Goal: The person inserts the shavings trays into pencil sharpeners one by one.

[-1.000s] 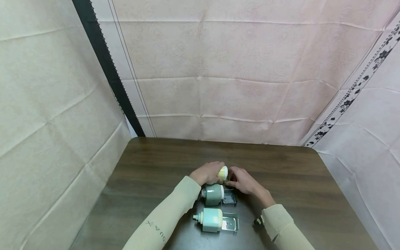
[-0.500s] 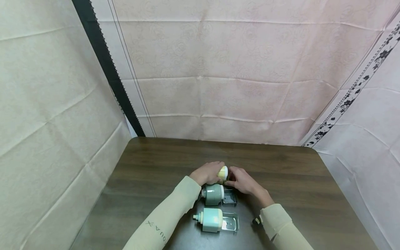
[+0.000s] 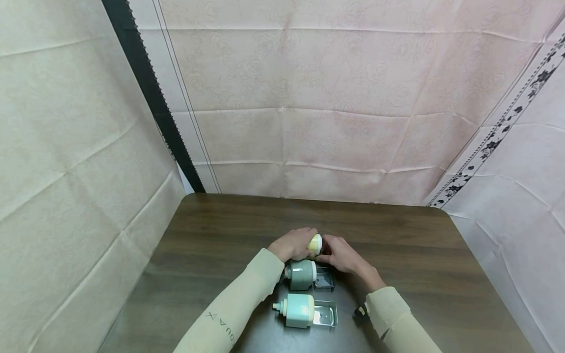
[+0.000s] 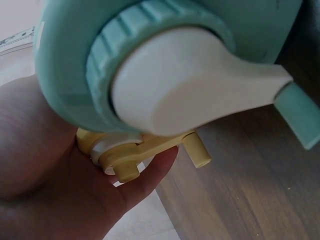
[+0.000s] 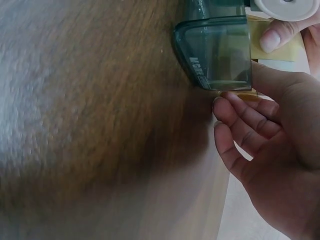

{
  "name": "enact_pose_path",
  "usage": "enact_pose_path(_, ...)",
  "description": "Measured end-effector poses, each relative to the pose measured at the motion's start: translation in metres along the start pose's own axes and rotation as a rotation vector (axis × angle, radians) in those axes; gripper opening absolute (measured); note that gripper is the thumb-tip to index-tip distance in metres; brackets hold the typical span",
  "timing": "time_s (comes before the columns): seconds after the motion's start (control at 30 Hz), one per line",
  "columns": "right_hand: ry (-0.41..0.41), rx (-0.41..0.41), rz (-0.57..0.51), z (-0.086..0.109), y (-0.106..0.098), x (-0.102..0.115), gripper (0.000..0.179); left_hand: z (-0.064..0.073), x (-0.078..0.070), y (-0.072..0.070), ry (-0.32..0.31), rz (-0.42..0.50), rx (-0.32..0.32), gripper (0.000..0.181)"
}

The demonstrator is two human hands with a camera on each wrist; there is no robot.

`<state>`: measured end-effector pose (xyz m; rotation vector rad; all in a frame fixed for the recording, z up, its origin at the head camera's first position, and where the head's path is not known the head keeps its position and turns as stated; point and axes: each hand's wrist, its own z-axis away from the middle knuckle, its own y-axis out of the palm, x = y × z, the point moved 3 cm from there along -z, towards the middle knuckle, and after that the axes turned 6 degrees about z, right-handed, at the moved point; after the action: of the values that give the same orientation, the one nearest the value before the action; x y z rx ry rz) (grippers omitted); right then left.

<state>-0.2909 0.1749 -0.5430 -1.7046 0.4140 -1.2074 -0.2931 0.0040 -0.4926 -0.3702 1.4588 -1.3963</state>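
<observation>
Three crank pencil sharpeners lie in a column in the head view. My left hand (image 3: 293,243) grips the farthest, a yellow pencil sharpener (image 3: 314,244); its yellow crank (image 4: 155,148) shows in the left wrist view. On its right end, my right hand (image 3: 346,255) pinches the clear amber drawer (image 5: 245,94), mostly hidden by the fingers. Just nearer sits a grey-green sharpener (image 3: 301,275) with its smoky clear drawer (image 5: 220,55) pulled out. Nearest is a mint sharpener (image 3: 299,311), its clear drawer (image 3: 325,314) also out to the right.
All three sharpeners are on a dark wood table (image 3: 212,220) with rounded far corners. Pale cloth (image 3: 353,147) hangs behind it and along both sides. A small dark device (image 3: 361,311) sits by the right sleeve.
My right hand and sleeve have shifted slightly left, toward the yellow sharpener, and less of the amber drawer shows. The left hand and the other two sharpeners have stayed in place.
</observation>
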Motion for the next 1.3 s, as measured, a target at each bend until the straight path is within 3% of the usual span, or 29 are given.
enact_pose_path(0.63, 0.08, -0.013, -0.059, -0.004, 0.005, 0.004, 0.031, 0.003, -0.001, -0.001, -0.002, 0.031, -0.009, 0.04)
enact_pose_path(0.83, 0.055, -0.014, -0.098, -0.002, 0.007, 0.003, 0.03, 0.002, 0.0, -0.004, -0.032, 0.072, 0.008, 0.043)
enact_pose_path(1.0, 0.021, -0.01, -0.088, -0.001, 0.004, 0.006, 0.033, 0.0, -0.001, -0.006, -0.022, 0.05, 0.003, 0.042)
enact_pose_path(1.3, 0.031, -0.016, -0.012, 0.012, -0.006, 0.01, 0.04, 0.009, -0.004, -0.01, -0.006, 0.009, -0.044, 0.064)
